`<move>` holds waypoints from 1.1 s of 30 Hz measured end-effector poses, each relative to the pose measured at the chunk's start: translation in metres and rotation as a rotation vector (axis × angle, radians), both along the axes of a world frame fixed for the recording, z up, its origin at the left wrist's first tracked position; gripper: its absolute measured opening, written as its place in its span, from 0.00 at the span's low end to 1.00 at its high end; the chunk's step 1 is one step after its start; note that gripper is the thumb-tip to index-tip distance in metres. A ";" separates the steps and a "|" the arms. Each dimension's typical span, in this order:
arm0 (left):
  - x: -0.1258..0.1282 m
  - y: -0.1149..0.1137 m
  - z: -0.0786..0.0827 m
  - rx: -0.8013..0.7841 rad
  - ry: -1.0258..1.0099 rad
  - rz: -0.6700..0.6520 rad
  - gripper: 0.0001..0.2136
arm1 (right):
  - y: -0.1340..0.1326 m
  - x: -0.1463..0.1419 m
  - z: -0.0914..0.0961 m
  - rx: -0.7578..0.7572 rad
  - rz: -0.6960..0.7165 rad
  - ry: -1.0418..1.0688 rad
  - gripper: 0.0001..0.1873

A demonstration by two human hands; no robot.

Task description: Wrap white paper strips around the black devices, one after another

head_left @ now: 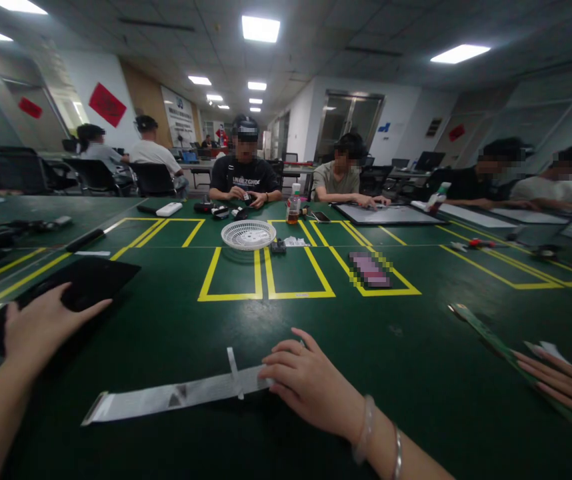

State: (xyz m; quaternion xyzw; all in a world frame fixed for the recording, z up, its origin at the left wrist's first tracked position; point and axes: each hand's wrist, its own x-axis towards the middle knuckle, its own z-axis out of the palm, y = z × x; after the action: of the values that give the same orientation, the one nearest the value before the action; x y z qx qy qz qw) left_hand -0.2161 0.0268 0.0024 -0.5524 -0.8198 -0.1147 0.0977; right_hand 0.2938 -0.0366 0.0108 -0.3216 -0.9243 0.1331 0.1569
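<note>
My left hand [46, 323] has its thumb stretched out over a flat black panel [99, 270] and grips it; some fingertips are hidden against the black. A flat white ribbon cable [139, 400] lies across the table in front of me, with a connector at its left end. Around its right part sits a narrow white strip [235, 373], sticking up past the edge. Closed on the cable's right end are the fingers of my right hand [311, 377], with two bracelets on the wrist.
Yellow tape boxes mark the green table [391, 360]. A white round basket [249, 235], a bottle [293, 205] and a blurred pinkish item [370, 269] stand farther back. At right, another person's fingers [561, 383] touch a green strip [486, 330]. Several people sit opposite.
</note>
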 end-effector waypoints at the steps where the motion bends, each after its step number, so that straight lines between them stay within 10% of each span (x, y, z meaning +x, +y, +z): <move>1: 0.018 0.004 0.004 0.005 -0.002 -0.046 0.41 | 0.000 0.000 -0.001 0.009 0.002 0.006 0.16; 9: 0.167 0.000 -0.001 0.038 -0.123 -0.802 0.39 | -0.001 -0.002 -0.001 0.056 0.112 0.049 0.15; 14: 0.215 -0.018 -0.012 -0.050 -0.202 -0.992 0.39 | -0.004 -0.004 -0.001 0.064 0.168 0.050 0.14; 24: 0.229 -0.026 -0.033 -0.162 -0.223 -1.079 0.41 | -0.006 -0.008 -0.001 0.102 0.185 0.016 0.14; 29: 0.219 -0.028 -0.014 -0.170 -0.296 -1.081 0.16 | -0.003 -0.003 0.008 0.141 0.070 -0.043 0.16; 33: 0.212 -0.031 0.005 -0.289 -0.339 -0.987 0.16 | 0.006 0.005 0.008 0.166 -0.083 -0.129 0.26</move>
State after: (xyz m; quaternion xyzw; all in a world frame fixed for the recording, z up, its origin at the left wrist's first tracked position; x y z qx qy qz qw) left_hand -0.0045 -0.0039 0.0079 -0.8535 -0.4745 -0.1204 -0.1784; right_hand 0.2986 -0.0310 0.0184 -0.3532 -0.9263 0.0285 0.1285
